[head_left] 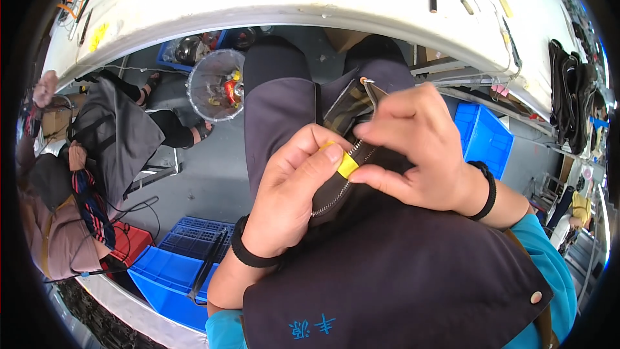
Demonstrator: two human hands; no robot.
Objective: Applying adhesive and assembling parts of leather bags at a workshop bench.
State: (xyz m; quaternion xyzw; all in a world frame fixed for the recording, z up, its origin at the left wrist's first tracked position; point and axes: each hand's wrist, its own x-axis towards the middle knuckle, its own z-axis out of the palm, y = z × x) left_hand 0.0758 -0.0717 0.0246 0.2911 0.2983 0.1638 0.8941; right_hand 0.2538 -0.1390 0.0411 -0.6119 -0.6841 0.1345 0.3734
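Observation:
A dark zippered pouch [334, 199] lies over my lap, its metal zip running in a curve along the edge. A small yellow strip of tape [349, 167] lies across the zip. My left hand [287, 178] is closed on the pouch, thumb pressing beside the yellow strip. My right hand [420, 149] curls at the other side, its thumb tip touching the pouch by the strip. Its bent index finger is slightly blurred near the zip; the other fingers hide part of the pouch. The far end of the pouch, with a metal ring, shows beyond the hands.
Ahead runs a white worktable [290, 0]. A clear waste bin [210, 100] stands on the floor, left of my knees. Blue crates [171, 278] sit lower left, another blue crate [484, 139] at right. At left another person [58, 220] sits with dark fabric.

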